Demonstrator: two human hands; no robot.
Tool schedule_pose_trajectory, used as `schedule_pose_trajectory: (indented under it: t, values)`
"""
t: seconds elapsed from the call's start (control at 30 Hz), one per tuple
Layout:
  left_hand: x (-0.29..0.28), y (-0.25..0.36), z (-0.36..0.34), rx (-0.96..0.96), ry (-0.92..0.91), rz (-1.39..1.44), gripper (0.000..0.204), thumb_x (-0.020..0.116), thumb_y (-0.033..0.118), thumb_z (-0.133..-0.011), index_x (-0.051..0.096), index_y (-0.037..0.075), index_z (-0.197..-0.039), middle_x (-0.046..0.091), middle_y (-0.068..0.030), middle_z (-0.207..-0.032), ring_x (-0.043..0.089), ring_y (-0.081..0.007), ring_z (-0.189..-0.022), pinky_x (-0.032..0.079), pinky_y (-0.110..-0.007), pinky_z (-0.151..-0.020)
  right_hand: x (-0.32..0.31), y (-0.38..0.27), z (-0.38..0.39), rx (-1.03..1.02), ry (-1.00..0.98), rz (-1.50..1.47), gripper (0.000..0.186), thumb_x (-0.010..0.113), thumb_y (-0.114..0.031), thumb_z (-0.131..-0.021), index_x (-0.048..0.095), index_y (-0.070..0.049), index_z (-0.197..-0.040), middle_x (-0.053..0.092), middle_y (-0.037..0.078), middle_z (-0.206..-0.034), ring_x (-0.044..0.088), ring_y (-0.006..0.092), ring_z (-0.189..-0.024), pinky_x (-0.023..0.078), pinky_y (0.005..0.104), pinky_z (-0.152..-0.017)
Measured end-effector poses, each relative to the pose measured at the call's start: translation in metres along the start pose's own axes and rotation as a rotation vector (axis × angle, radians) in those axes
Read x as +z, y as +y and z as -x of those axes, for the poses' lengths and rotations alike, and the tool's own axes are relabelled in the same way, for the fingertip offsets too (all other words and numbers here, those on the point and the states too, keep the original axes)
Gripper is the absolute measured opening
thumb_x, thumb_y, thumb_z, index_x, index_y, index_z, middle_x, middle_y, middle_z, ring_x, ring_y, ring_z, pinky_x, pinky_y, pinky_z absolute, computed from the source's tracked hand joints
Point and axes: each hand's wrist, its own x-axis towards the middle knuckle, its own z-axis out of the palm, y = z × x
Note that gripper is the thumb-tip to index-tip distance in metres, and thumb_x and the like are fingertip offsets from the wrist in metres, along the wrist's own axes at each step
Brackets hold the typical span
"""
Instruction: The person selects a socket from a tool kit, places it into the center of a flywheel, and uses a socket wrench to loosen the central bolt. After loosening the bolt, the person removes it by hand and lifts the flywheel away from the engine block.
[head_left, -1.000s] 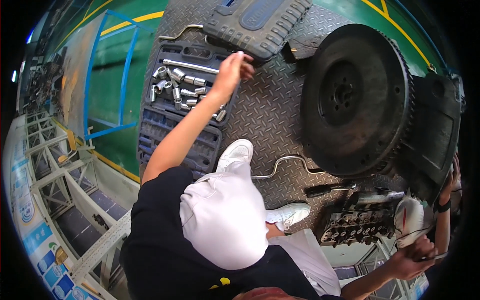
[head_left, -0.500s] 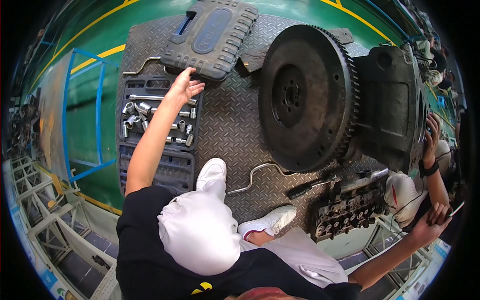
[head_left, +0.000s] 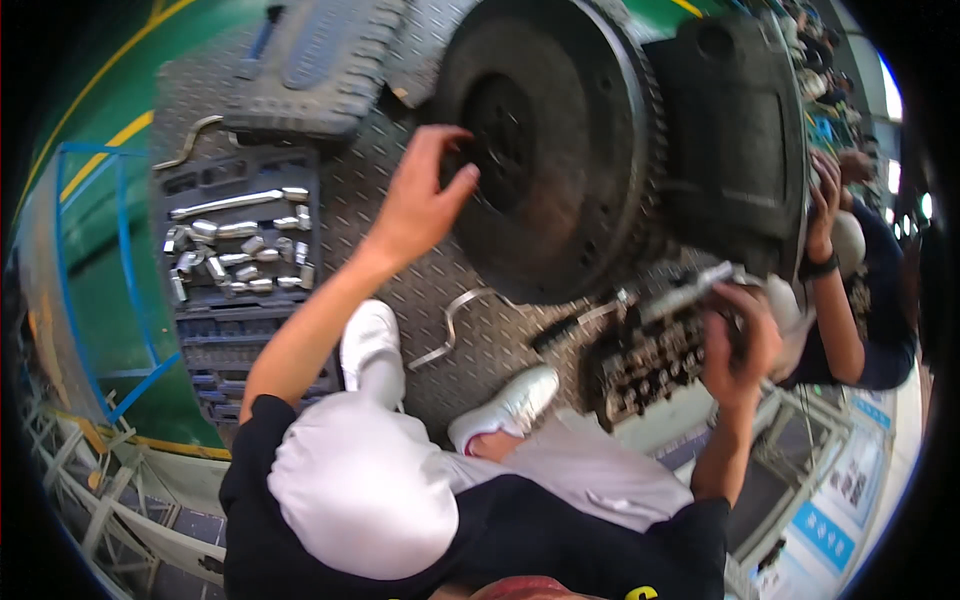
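My left hand (head_left: 425,190) is raised, fingers apart and curved, at the left side of a big dark toothed flywheel (head_left: 560,200); whether the fingertips touch it is unclear. My right hand (head_left: 742,340) is smeared by motion beside a silver bar (head_left: 675,296) and a dark cylinder head (head_left: 640,380); I cannot tell what it holds. A dark cast housing (head_left: 725,150) adjoins the flywheel. At the left lies an open socket case (head_left: 240,330) with several chrome sockets (head_left: 240,228), below a closed plastic case (head_left: 310,85).
Another person (head_left: 870,310) at the right has a hand (head_left: 825,200) on the housing. A bent metal rod (head_left: 450,330) and a black-handled tool (head_left: 555,335) lie on the checker plate (head_left: 390,275) by my white shoes. A blue frame (head_left: 115,285) stands left of the platform.
My left hand has moved right, from the closed case to the flywheel. My right hand has risen toward the cylinder head. The view has turned, shifting the platform leftward and upward.
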Motion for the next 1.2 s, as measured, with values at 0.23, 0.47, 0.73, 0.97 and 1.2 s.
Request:
schedule_pose_trajectory:
  t: [0.23, 0.47, 0.73, 0.97, 1.2]
  values:
    - [-0.011, -0.037, 0.014, -0.117, -0.025, -0.171, 0.052, 0.065, 0.011, -0.091, 0.042, -0.001, -0.136, 0.054, -0.0192, -0.126, 0.055, -0.0288, -0.118, 0.044, -0.037, -0.100, 0.101, 0.070, 0.073, 0.179, -0.309, -0.068, 0.029, 0.067, -0.009, -0.082, 0.060, -0.002, -0.109, 0.065, 0.017, -0.099, 0.064, 0.0373, -0.082, 0.052, 0.0439, -0.069]
    - [-0.052, -0.089, 0.063, -0.368, -0.143, -0.328, 0.048, 0.063, 0.015, -0.091, 0.046, 0.000, -0.133, 0.054, -0.0209, -0.127, 0.056, -0.0313, -0.119, 0.045, -0.037, -0.100, 0.205, 0.154, 0.180, 0.658, -0.776, -0.030, 0.042, 0.063, -0.029, -0.087, 0.054, -0.001, -0.117, 0.065, 0.025, -0.105, 0.063, 0.0448, -0.097, 0.052, 0.0523, -0.080]
    - [-0.065, -0.099, 0.080, -0.422, -0.172, -0.428, 0.039, 0.062, 0.014, -0.090, 0.053, -0.001, -0.126, 0.057, -0.0200, -0.121, 0.058, -0.0332, -0.114, 0.044, -0.037, -0.099, 0.249, 0.159, 0.169, 0.762, -0.623, 0.037, 0.053, 0.064, -0.032, -0.087, 0.048, 0.001, -0.125, 0.058, 0.032, -0.119, 0.063, 0.0488, -0.099, 0.053, 0.0548, -0.083]
    - [-0.067, -0.104, 0.089, -0.367, -0.162, -0.458, 0.044, 0.068, 0.014, -0.084, 0.055, -0.002, -0.122, 0.058, -0.0210, -0.120, 0.057, -0.0356, -0.114, 0.045, -0.041, -0.099, 0.302, 0.200, 0.183, 0.261, -0.601, 0.409, 0.053, 0.062, -0.019, -0.085, 0.048, -0.002, -0.133, 0.060, 0.023, -0.117, 0.065, 0.0352, -0.102, 0.058, 0.0437, -0.078]
    - [-0.077, -0.104, 0.099, -0.370, -0.102, -0.501, 0.039, 0.065, 0.016, -0.086, 0.058, 0.000, -0.121, 0.060, -0.0192, -0.118, 0.056, -0.0344, -0.115, 0.044, -0.041, -0.100, 0.267, 0.185, 0.179, 0.529, -0.666, 0.435, 0.058, 0.061, -0.047, -0.086, 0.060, -0.001, -0.121, 0.068, 0.022, -0.101, 0.068, 0.0392, -0.094, 0.057, 0.0461, -0.076]
